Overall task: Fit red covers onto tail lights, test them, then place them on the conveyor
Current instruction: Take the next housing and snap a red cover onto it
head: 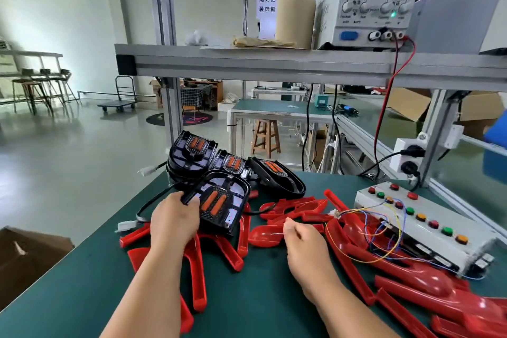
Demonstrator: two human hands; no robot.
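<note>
The green counter [247, 296] carries loose red covers [198, 282] lying under and between both forearms, with a bigger heap [428, 282] at the right edge. A brown cardboard box [30, 255] sits below the counter's left corner.

The left hand [175, 218] curls its fingers round the near-left rim of a black tail light [219, 206], which rests tilted on several covers, with its orange strips facing up. Its black cable loops left to a white connector [127, 225] lying on the counter. The right hand [301, 239] hovers over the covers just right of that tail light, apart from it. Its fingers are loosely curled, with thumb and forefinger close together, and I cannot tell whether they pinch anything.

To the right stands a white button box [428, 228], and thin coloured wires [384, 244] trail from it across the red heap. Behind the held light, more tail lights [192, 153] are stacked at the counter's far edge. On the shelf above sits a power supply [375, 0] whose display reads 12.00, with red and black leads [384, 118] hanging down from it.
</note>
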